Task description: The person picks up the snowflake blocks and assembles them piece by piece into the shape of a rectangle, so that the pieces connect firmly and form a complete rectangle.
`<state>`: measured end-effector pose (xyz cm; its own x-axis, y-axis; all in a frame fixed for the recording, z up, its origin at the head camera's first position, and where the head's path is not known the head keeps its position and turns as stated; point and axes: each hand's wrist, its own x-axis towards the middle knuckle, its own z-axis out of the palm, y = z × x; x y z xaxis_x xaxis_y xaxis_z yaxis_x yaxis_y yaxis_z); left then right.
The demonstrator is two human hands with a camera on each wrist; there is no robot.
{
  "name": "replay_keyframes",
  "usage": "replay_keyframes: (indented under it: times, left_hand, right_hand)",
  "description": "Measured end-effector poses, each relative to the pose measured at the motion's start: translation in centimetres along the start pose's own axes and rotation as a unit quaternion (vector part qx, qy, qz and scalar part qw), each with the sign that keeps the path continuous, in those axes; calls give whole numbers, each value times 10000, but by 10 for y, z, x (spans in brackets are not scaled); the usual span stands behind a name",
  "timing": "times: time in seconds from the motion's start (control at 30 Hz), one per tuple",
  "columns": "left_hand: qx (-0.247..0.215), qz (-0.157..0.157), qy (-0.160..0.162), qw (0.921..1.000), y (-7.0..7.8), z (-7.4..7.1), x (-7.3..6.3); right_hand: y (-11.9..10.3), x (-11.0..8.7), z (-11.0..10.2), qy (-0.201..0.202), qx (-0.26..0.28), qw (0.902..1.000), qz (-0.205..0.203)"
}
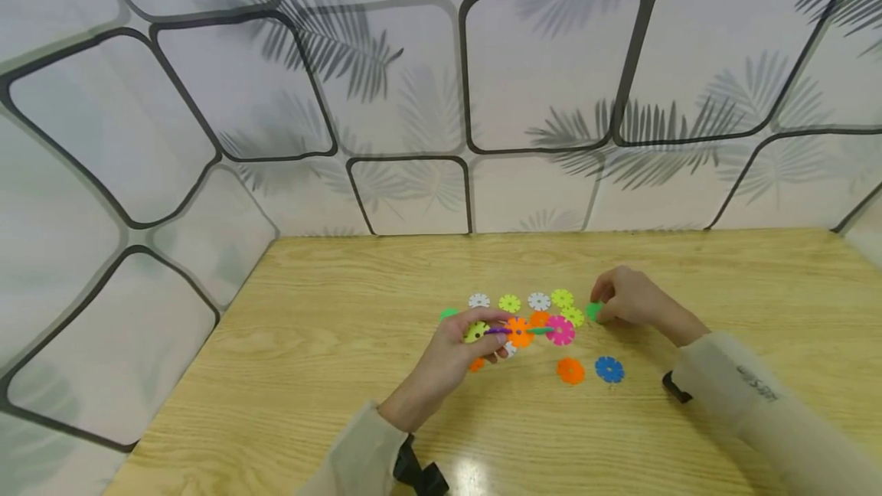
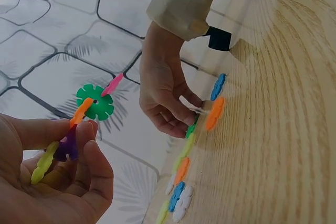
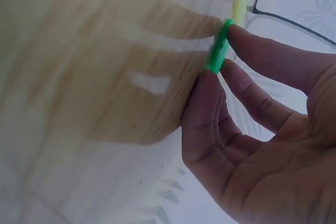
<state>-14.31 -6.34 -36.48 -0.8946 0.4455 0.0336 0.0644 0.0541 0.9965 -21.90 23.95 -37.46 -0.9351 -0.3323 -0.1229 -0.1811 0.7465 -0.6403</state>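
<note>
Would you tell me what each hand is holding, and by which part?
Left hand: a joined disc chain, near its yellow end. Right hand: a green disc, by its rim.

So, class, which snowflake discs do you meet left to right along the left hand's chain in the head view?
Yellow snowflake disc, purple snowflake disc, orange snowflake disc, green snowflake disc, pink snowflake disc.

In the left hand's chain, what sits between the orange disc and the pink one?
A green disc links the orange disc and the pink disc; the left wrist view shows it nearly face-on, the head view nearly edge-on.
</note>
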Motion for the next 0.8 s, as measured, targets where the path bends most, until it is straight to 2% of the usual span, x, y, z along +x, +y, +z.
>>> replay_keyframes:
  times: [0.2,0.4,0.6,0.8]
  left_hand:
    - [-50,2,-23,10000,1,0,-1]
    - [-72,-37,-8,10000,2,0,-1]
    - [-88,-22,-16,10000,2,0,0]
    - [-112,-16,-7,9999,1,0,0]
  right_hand:
    - [-1,-1,1,39,55,10000,10]
    - [-3,-6,0,-42,568,9984,-2]
    - [-8,-11,-5,-106,1204,9926,81]
    - [-13,-15,-8,-119,1521,9883,-56]
